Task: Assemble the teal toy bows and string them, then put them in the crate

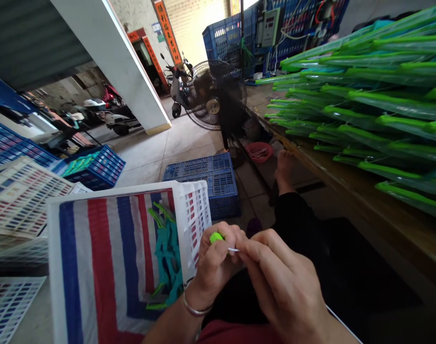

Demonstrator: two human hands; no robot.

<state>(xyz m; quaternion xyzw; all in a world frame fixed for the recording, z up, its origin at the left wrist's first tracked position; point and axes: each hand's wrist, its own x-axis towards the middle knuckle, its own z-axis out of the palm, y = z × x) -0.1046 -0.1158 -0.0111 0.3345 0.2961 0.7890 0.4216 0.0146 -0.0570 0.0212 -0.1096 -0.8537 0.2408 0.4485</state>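
Observation:
My left hand (216, 265), with a bracelet on its wrist, is closed around a small bright green piece (216, 237). Most of that piece is hidden by the fingers, so its kind does not show. My right hand (288, 279) pinches a thin white cord (234, 250) close to the left fingertips. The cord spans the short gap between the hands. Left of my hands stands a white plastic crate (180, 205) lined with a striped sheet (101, 267). Several teal pieces with bright green ends (169, 258) lie inside along its right side.
A wooden bench (311, 157) on the right carries a tall stack of green-edged items (383, 105) in clear plastic. Ahead are a standing fan (212, 106), a blue crate (220, 191) and a red basin (259, 151). White crates (27, 196) stand at left.

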